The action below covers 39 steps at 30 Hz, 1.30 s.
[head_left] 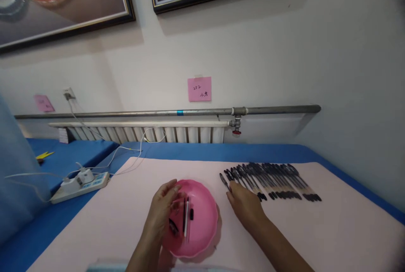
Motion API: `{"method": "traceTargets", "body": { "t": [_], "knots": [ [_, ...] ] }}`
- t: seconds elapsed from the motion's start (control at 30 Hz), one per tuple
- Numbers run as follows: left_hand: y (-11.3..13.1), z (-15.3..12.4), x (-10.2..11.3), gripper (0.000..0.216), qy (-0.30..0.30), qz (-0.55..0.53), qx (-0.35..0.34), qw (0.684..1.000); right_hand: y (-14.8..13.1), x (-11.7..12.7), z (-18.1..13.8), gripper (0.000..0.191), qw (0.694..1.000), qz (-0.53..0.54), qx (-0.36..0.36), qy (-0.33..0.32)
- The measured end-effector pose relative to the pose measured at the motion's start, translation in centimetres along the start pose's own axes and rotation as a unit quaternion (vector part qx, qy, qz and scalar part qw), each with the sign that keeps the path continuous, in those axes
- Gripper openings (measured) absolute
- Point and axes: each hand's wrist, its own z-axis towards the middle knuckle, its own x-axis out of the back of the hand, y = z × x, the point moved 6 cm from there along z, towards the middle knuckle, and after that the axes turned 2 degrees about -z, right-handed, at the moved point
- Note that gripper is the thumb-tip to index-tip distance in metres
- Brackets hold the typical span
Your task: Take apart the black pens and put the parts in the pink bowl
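Note:
A pink bowl point(205, 229) sits on the pale pink mat point(316, 238) in front of me, with a few pen parts point(186, 219) inside: a white refill, a dark barrel and a small black cap. My left hand point(163, 210) reaches into the bowl from its left rim, fingers curled over the parts; what it grips is hidden. My right hand point(243, 204) lies on the mat right of the bowl, fingers together, its tips touching the leftmost pen of a row of several black pens point(272, 181).
A white power strip point(80, 183) with plugged chargers and cables lies at the left on the blue table cover point(221, 151). A radiator point(142, 132) and a pipe run along the wall behind. A pink note point(199, 89) is stuck on the wall.

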Motion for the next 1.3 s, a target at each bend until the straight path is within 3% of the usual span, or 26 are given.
{"method": "traceTargets", "body": {
  "t": [0.23,0.37,0.47,0.63,0.77,0.9,1.0,1.1,1.2,1.3],
  "knots": [
    [0.6,0.6,1.3,0.020,-0.006,0.121,-0.038,0.992,0.3,-0.2,0.6,0.017,0.998,-0.066,-0.021,0.003],
    [0.5,0.8,1.4,0.015,-0.025,0.246,-0.057,0.967,0.5,0.2,0.6,0.017,0.998,-0.054,-0.023,0.020],
    [0.0,0.7,1.0,0.009,-0.036,0.379,-0.078,0.922,0.0,0.6,0.3,0.017,0.999,-0.023,-0.007,0.038],
    [-1.5,0.4,-0.3,0.006,-0.052,0.575,-0.089,0.812,-1.3,0.8,-0.3,0.018,0.997,0.033,0.034,0.053],
    [-2.0,0.3,-0.8,0.014,-0.056,0.662,-0.079,0.743,-1.6,0.6,-0.4,0.018,0.994,0.067,0.056,0.062],
    [-1.8,0.2,-0.8,0.021,-0.053,0.704,-0.071,0.705,-1.7,0.6,-0.4,0.017,0.990,0.097,0.069,0.069],
    [-1.8,0.1,-0.9,0.029,-0.044,0.712,-0.073,0.697,-2.0,0.7,-0.6,0.017,0.987,0.123,0.074,0.070],
    [-1.8,0.2,-0.9,0.031,-0.026,0.700,-0.074,0.709,-2.3,1.0,-0.9,0.018,0.983,0.158,0.072,0.067],
    [-1.2,0.2,-0.6,0.023,-0.010,0.661,-0.074,0.746,-2.7,1.5,-1.1,0.018,0.974,0.207,0.066,0.057],
    [-0.2,0.1,-0.6,0.018,-0.021,0.583,-0.087,0.807,-4.1,1.9,-1.4,0.015,0.957,0.279,0.071,0.021]
  ]
}}
